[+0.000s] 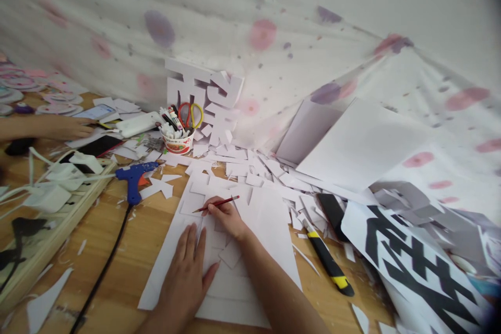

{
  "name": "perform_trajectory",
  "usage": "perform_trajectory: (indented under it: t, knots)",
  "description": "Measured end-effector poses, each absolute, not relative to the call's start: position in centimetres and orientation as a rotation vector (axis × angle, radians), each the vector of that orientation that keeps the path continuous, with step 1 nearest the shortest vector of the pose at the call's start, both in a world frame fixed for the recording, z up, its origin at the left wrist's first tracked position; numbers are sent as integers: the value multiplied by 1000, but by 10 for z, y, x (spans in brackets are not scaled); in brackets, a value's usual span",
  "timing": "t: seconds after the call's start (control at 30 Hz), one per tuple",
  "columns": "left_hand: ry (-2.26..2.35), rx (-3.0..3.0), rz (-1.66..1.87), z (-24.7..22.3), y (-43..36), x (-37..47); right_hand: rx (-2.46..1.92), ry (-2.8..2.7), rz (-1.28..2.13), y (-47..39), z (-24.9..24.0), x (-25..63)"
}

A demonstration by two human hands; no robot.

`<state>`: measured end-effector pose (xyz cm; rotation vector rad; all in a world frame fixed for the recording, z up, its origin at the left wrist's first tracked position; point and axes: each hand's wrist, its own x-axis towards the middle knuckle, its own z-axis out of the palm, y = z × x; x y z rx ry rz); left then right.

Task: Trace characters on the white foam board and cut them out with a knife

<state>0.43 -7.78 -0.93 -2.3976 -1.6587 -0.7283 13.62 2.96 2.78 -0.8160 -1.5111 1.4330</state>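
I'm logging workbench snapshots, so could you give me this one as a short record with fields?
left hand: spread flat on the large white sheet
right hand: holding a red pencil, tip pointing left
glue gun: blue, lying left of the sheet
utility knife: black and yellow, lying right of the sheet
cup: behind the sheet, holding pens and scissors
other person: hand at far left, near a phone

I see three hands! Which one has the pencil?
Your right hand. It grips the red pencil, while your left hand lies flat on the white paper and the other person's hand is by the lit phone.
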Motion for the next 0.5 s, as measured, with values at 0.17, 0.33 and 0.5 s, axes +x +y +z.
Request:
perform_trajectory:
  t: [0.17,0.33,0.5]
  knots:
    - [-1635,-2372,-714,-9,-78,4,-889,-1542,1398,25,30,131]
    - [-1615,-2356,-733,-10,-78,4,-1044,-1711,1273,19,29,120]
    - [-1632,-2337,-793,-10,-77,5,-1089,-1780,1222,20,31,119]
